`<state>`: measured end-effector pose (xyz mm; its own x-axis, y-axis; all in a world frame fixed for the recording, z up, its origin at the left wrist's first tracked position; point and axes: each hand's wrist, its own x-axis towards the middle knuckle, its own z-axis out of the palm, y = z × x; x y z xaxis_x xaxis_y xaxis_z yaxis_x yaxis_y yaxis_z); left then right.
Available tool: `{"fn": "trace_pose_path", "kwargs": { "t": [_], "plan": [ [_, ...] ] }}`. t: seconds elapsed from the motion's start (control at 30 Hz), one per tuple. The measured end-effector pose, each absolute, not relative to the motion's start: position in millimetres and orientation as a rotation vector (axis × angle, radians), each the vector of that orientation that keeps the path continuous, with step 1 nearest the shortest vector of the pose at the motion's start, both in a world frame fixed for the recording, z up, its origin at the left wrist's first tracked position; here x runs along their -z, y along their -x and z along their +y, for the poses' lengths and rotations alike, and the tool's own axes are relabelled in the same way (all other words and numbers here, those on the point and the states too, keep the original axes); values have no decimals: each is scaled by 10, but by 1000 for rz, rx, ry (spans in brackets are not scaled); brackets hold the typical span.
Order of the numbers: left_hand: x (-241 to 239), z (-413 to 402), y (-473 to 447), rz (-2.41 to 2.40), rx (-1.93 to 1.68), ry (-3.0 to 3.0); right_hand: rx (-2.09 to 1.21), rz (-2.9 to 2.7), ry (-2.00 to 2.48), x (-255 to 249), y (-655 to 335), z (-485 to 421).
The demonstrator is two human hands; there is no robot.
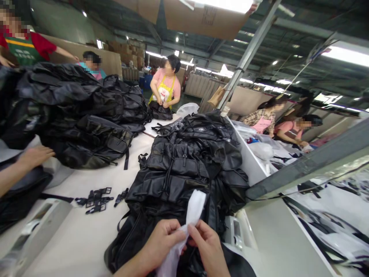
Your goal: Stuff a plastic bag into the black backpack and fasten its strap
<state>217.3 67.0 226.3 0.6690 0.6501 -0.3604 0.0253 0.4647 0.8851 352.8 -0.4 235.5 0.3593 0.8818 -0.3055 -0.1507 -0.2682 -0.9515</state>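
My left hand (165, 242) and my right hand (206, 246) meet low in the middle of the view. Between the fingertips of both is a strip of thin white plastic film (196, 206). Its flat upper end sticks up past the fingers, and its looser, translucent part hangs below my left hand. Both hands are closed in a pinch. Beneath them lies a black leather-look backpack (161, 188) with front pockets and straps, at the near end of a row of similar black bags (213, 127).
Left on the white table (77, 234) lie several black plastic buckles (96, 200) and a large pile of black bags (86, 96). A co-worker's hand (36, 156) rests at far left. A slanted metal beam (317, 161) crosses at right. Several people work beyond.
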Motion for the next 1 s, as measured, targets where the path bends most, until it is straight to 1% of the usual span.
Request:
{"fn": "trace_pose_path", "kwargs": {
  "t": [0.17, 0.33, 0.4, 0.47, 0.6, 0.73, 0.87, 1.0],
  "plan": [
    [-2152, 723, -2151, 855, -567, -1189, -1113, -682, 1585, -2319, -3549, -6],
    [-2123, 780, -2035, 931, -609, -1139, -1019, -605, 1529, -2348, -3665, -93],
    [-2150, 789, -1972, 971, -651, -1163, -1059, -474, 1447, -2374, -3696, -123],
    [-2177, 768, -1933, 962, -663, -1221, -1169, -359, 1351, -2388, -3678, -128],
    [-2170, 655, -1946, 836, -594, -1264, -1415, -439, 1224, -2300, -3507, -58],
    [-2101, 602, -1944, 791, -525, -1297, -1368, -452, 1186, -2149, -3407, 16],
    [-2101, 666, -1879, 753, -544, -1161, -1262, -461, 1293, -2121, -3460, 14],
    [-2203, 727, -1873, 653, -482, -990, -1331, -618, 1326, -2161, -3412, 27]
  ]
}}
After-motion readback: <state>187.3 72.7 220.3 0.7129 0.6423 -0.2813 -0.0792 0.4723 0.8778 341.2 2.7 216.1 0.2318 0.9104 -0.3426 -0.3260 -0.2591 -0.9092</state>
